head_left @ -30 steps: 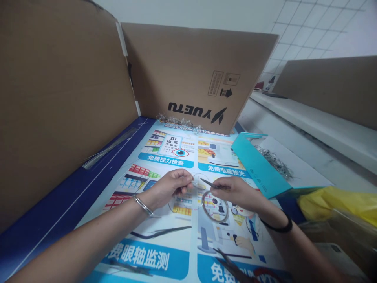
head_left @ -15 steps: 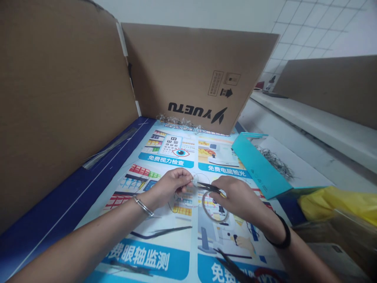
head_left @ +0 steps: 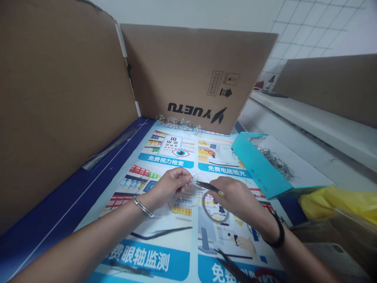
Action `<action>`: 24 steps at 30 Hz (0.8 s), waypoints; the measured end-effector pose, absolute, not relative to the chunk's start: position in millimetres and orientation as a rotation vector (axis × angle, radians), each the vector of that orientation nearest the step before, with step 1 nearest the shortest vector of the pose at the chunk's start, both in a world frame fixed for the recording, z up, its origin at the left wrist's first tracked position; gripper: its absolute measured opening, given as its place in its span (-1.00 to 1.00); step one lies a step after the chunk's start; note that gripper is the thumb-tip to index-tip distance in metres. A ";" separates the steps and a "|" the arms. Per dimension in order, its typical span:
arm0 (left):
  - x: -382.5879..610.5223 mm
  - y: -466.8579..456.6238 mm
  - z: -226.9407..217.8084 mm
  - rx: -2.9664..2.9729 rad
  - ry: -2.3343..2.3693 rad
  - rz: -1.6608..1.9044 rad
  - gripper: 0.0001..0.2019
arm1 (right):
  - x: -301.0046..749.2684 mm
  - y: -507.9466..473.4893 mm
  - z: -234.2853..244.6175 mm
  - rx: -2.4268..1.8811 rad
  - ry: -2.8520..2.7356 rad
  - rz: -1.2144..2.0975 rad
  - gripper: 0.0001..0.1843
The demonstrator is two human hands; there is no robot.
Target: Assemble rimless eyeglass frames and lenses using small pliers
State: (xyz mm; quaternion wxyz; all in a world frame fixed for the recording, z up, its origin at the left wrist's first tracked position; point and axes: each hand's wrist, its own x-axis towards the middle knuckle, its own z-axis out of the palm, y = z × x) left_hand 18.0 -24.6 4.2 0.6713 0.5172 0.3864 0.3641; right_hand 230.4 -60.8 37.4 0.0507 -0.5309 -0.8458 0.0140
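Note:
My left hand (head_left: 171, 186) is pinched shut on a thin wire eyeglass frame with a clear lens (head_left: 188, 192), held just above the printed poster (head_left: 165, 259). My right hand (head_left: 232, 196) grips dark tweezers (head_left: 206, 185), whose tip points left and meets the frame near my left fingertips. A brown round rim (head_left: 215, 206) lies on the poster below my right hand. A silver bangle is on my left wrist, a black band on my right.
Cardboard walls (head_left: 188, 74) stand at the left and back. A teal box lid (head_left: 259, 169) with wire scraps (head_left: 275, 159) lies to the right, a yellow bag (head_left: 338, 202) beyond it. Dark temple arms (head_left: 161, 232) and pliers (head_left: 235, 269) rest on the poster near me.
My right hand has moved slightly left, bringing the tweezers' tip up to the frame in my left fingers. My left hand has stayed almost still.

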 end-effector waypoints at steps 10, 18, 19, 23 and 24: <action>18.5 -23.9 5.3 1.211 0.919 0.821 -0.74 | 228.8 -58.3 34.2 -1.652 -2.549 0.130 -0.85; 19.6 -25.5 5.0 1.229 0.918 0.885 -0.78 | 227.7 -57.2 32.7 -1.622 -2.494 0.204 -0.82; 19.6 -25.4 4.8 1.233 0.912 0.890 -0.79 | 227.7 -57.0 32.7 -1.608 -2.486 0.228 -0.81; 19.6 -25.0 4.5 1.237 0.894 0.895 -0.80 | 228.8 -55.6 31.3 -1.557 -2.461 0.310 -0.78; 19.6 -24.9 4.5 1.235 0.895 0.894 -0.80 | 229.2 -55.0 30.6 -1.545 -2.460 0.329 -0.78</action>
